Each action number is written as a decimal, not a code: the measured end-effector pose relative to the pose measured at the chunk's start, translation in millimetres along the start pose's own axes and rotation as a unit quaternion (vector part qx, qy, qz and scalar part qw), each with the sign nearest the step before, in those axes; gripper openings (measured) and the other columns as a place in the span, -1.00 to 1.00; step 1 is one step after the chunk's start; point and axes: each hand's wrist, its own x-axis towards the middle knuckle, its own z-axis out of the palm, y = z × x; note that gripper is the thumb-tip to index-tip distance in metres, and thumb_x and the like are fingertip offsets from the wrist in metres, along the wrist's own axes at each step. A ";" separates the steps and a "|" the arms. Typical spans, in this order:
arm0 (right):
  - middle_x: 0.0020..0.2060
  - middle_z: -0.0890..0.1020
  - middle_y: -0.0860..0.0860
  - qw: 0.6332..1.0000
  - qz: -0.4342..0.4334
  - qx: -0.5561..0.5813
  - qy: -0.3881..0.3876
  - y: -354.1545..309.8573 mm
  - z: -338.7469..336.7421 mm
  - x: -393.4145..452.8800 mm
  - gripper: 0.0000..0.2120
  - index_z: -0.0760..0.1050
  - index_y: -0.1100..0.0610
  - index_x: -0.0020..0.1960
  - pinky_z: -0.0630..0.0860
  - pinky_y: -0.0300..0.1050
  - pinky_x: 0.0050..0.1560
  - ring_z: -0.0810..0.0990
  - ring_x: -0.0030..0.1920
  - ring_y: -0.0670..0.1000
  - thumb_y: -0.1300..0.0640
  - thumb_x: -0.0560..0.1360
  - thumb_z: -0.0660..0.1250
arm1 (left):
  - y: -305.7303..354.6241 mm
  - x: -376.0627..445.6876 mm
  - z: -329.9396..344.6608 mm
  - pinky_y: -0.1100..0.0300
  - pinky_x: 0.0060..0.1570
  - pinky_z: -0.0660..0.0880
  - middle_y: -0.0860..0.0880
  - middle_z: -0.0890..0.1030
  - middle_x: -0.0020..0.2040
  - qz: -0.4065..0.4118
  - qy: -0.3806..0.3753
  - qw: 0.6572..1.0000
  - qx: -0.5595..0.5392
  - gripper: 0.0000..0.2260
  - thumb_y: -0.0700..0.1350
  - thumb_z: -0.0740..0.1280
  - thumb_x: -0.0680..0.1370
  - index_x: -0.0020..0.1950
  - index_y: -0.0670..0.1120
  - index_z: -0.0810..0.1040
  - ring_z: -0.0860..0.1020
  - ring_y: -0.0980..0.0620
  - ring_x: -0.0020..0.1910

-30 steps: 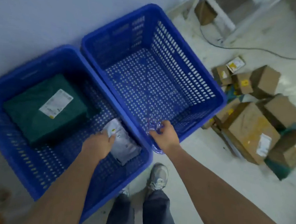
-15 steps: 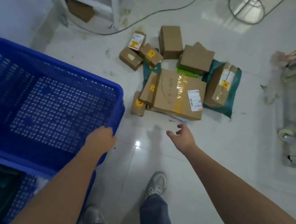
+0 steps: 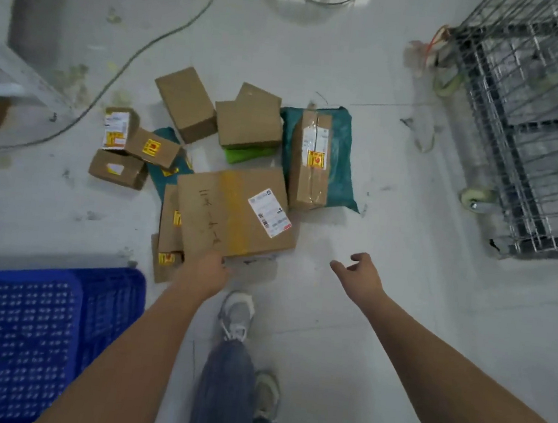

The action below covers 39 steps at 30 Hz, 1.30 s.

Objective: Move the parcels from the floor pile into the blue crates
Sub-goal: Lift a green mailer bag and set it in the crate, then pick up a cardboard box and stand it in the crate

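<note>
Fingers of the right hand (image 3: 362,278) were loosely spread and slightly curled, holding nothing, above bare floor (image 3: 393,195) just right of the near corner of the big flat carton (image 3: 232,215). Left hand (image 3: 207,272) sat at that carton's near edge, knuckles up; its fingers were hidden under the hand, so grip state couldn't be told, nor whether it actually touched the cardboard. Both forearms were stretched forward over one sneaker (image 3: 236,313) and a jeans leg. Big carton had a yellow tape stripe, handwriting and a white label (image 3: 269,212), and lay on top of two narrower boxes at its left side. Rest of the parcel pile (image 3: 243,145) was behind it on the floor: a tall taped box (image 3: 311,161) on a teal mailer bag (image 3: 340,155), two plain brown boxes, a green bag partly under one of them, and three small boxes with yellow stickers to the left. Blue crate (image 3: 16,338) was at lower left, well apart from the pile; only a corner showed. Wire cage cart (image 3: 534,128) on casters stood at far right, a cable (image 3: 132,58) ran across the floor upper left.
</note>
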 end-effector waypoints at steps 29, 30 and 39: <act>0.33 0.45 0.06 0.986 0.060 0.123 -0.099 -75.9 46.4 303.0 -0.47 0.24 0.03 0.45 0.42 0.01 0.27 0.45 0.30 0.14 -0.14 0.54 0.18 | 189.0 322.6 39.8 -0.09 0.27 0.42 -0.14 0.44 0.34 -0.053 -0.055 0.975 -0.207 -0.50 0.03 0.28 0.53 0.42 -0.12 0.31 0.46 -0.14 0.27; 0.32 0.45 0.06 0.984 0.058 0.135 -0.102 -75.5 47.7 302.6 -0.48 0.24 0.02 0.44 0.41 -0.03 0.21 0.45 0.26 0.11 -0.14 0.54 0.20 | 189.9 323.4 40.6 -0.09 0.26 0.43 -0.13 0.43 0.35 -0.059 -0.057 0.972 -0.222 -0.49 0.03 0.29 0.52 0.42 -0.12 0.31 0.46 -0.13 0.27; 0.08 0.50 0.07 0.967 0.034 0.232 -0.101 -82.9 29.7 274.1 -0.55 0.27 0.05 0.09 0.46 -0.26 -0.24 0.52 -0.02 -0.01 -0.03 0.39 0.46 | 176.9 284.6 20.9 0.22 -0.08 0.50 -0.08 0.54 0.25 -0.050 -0.058 0.937 -0.341 -0.51 -0.01 0.41 0.48 0.36 -0.08 0.37 0.53 0.02 0.02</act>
